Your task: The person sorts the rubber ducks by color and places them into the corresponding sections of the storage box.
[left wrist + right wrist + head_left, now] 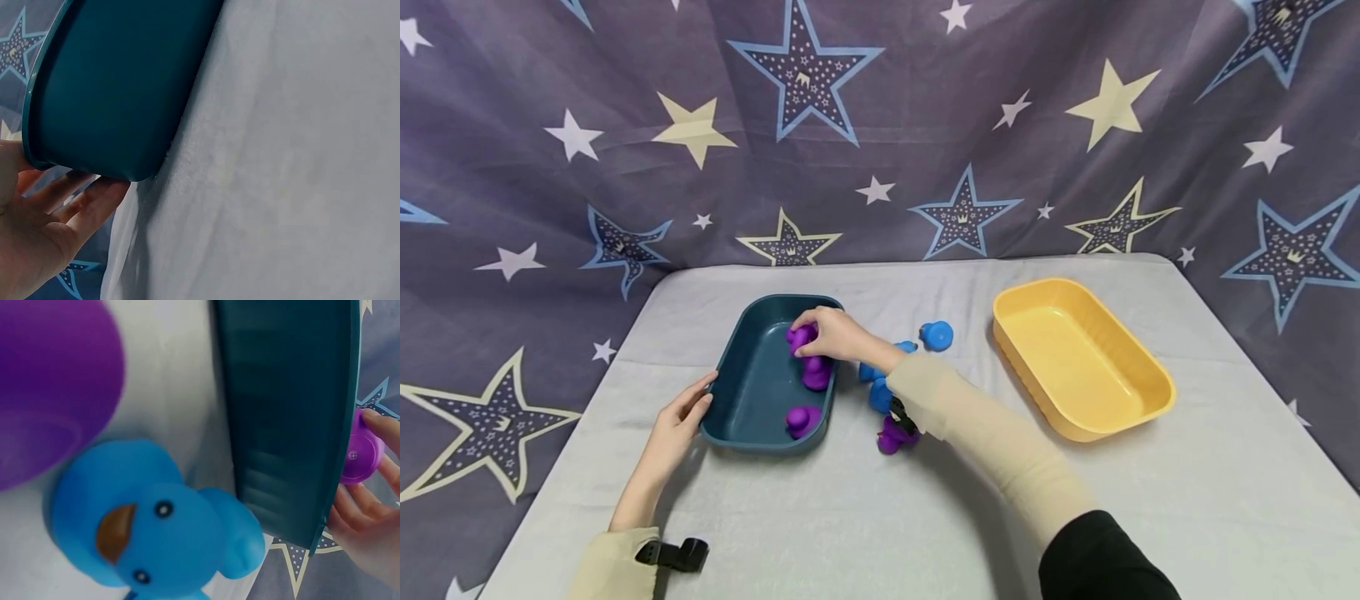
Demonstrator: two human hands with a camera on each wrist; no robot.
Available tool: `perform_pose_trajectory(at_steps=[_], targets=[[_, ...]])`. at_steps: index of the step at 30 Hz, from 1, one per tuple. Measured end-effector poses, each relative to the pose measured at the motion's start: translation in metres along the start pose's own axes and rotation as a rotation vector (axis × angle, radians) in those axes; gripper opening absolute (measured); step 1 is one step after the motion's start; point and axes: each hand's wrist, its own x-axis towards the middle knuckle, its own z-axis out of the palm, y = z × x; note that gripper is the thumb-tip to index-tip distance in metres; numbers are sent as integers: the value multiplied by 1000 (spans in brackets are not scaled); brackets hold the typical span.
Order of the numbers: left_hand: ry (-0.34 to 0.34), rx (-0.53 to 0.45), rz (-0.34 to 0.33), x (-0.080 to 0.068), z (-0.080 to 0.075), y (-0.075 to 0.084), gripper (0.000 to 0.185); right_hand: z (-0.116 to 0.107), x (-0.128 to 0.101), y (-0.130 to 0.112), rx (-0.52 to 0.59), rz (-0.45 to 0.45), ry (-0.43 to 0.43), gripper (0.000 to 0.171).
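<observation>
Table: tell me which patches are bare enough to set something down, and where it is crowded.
Free: the table along its near edge, the back strip by the star curtain, and the yellow tub, which holds nothing. Crowded: the gap between the tubs, with blue ducks, a purple duck and the right hand; the teal tub, steadied by the left hand.

We see our left hand [37, 231], fingers straight, touching the near corner of the dark teal tray [119, 81], which sits on the pale grey cloth [287, 162] spreading right.
</observation>
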Motion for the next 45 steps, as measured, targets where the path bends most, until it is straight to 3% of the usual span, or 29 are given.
perform_pose_trajectory(at_steps=[25, 45], targets=[[11, 20, -2, -1, 2, 0, 45, 13, 7, -3, 82, 69, -45, 40], [11, 24, 0, 0, 1, 1, 45, -9, -21, -10, 187, -44, -34, 34]])
